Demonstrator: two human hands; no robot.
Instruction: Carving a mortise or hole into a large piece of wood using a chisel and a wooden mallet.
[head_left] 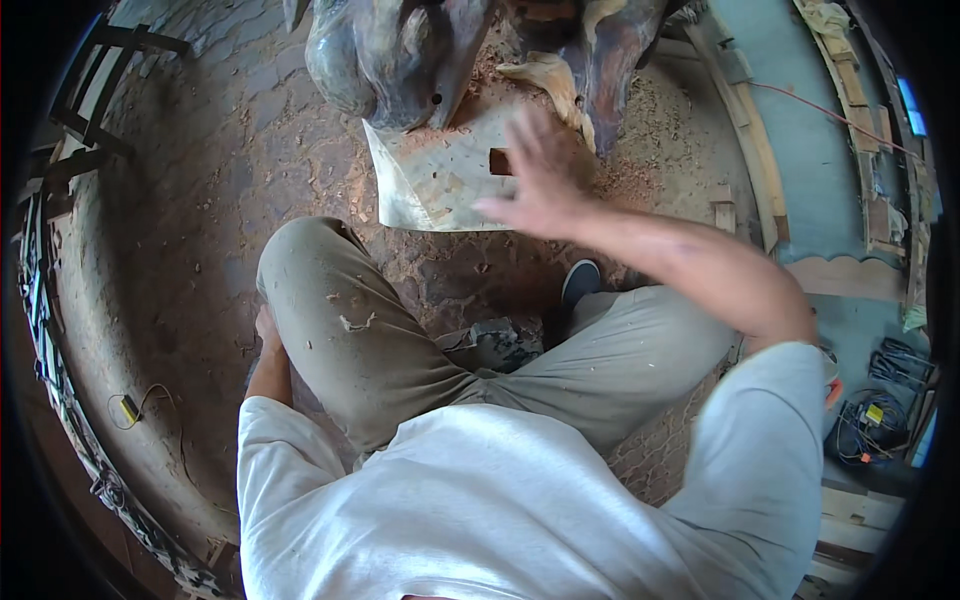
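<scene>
My right hand point(540, 175) is stretched out over a pale, smooth wooden slab point(425, 180), fingers spread and a little blurred by motion. Nothing shows in its grasp; whether the palm touches the slab I cannot tell. Close to the fingers is a dark rectangular hole point(499, 162) in the slab. A large, polished, dark carved wooden piece point(370, 60) rises at the slab's far side, with a paler curved part point(550, 80) beside it. Down beside my left knee is my left hand point(266, 326), its fingers mostly hidden behind the leg.
Reddish wood shavings point(635, 180) lie on the paved floor point(200, 200) around the slab. Long boards point(740, 130) stand at the right, near a coiled black cable point(868, 425). A dark wooden frame point(105, 75) is at the far left.
</scene>
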